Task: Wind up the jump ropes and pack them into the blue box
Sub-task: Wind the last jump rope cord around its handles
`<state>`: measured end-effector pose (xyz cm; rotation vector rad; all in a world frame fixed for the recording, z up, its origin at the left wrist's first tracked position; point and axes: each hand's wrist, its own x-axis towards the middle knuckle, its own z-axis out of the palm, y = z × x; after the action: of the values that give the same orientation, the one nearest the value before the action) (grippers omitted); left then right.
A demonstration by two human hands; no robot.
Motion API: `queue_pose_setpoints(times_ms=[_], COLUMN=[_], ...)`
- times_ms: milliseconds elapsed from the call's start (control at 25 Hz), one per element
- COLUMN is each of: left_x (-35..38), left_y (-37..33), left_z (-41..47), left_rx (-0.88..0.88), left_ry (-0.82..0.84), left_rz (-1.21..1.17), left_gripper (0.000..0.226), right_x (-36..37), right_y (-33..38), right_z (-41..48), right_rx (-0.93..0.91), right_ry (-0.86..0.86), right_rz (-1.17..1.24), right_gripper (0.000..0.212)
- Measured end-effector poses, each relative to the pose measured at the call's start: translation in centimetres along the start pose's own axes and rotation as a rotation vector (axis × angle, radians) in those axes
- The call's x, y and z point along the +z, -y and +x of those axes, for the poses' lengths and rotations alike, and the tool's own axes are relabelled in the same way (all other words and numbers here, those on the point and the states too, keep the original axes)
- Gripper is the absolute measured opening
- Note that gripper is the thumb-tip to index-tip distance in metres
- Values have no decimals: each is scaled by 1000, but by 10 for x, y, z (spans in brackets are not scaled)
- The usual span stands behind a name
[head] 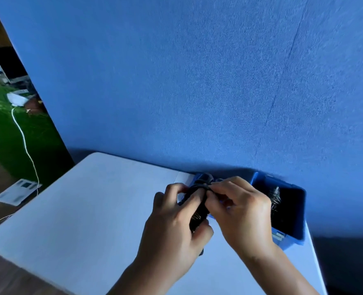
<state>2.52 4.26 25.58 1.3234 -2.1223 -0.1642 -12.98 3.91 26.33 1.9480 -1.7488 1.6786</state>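
1. Step in hand, by my read: finishing the wind on one rope, not yet packing it. The left hand held the black jump rope bundle above the white desk, with its grip wrapped round the lower part and the thumb underneath.
2. The right hand had a narrow grip, fingertips pinched on a strand at the top of the bundle. It looked like tucking or tying off the last turn.
3. The bundle sat between both hands, just left of the open blue plastic box, outside it.
4. The box stood at the far right of the desk, against the blue felt wall. A second wound rope lay inside, toward the far side. The rest of the interior was too dark to read.
5. Next move calls for locking the loose end so the coil won't spring open. Then lift the bundle right, over the box's left wall, and lower it beside the rope inside, with the left grip kept firm throughout.
6. In the way: only that box wall. A blue part showed just behind the bundle, mostly hidden by the hands, so I could not tell what it was.
7. Off the desk, far left: green turf, a white cable and a printed sheet on the floor. All were well apart from the work.
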Motion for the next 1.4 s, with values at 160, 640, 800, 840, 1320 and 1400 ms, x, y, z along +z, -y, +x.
queue_pose_setpoints(times_ms=[160,640,800,840,1320,1400], left_x=[-2,5,0,-2,-1,1], left_y=[0,4,10,11,15,9], left_z=[2,-2,0,1,0,0], left_rx=[-7,-27,-2,-3,-11,-71], left_ry=[46,103,147,150,152,150], left_rz=[32,78,-20,-67,-233,-231], left_gripper=[46,51,53,52,39,42], right_x=[-1,-6,-14,-18,-24,-23], right_y=[3,2,-6,-7,-19,-18], right_z=[-2,14,10,9,24,25], right_rx=[39,561,413,334,-469,-487], right_ry=[49,316,457,480,666,662], right_rz=[-21,365,349,302,-245,-251], right_gripper=[8,28,30,32,7,9])
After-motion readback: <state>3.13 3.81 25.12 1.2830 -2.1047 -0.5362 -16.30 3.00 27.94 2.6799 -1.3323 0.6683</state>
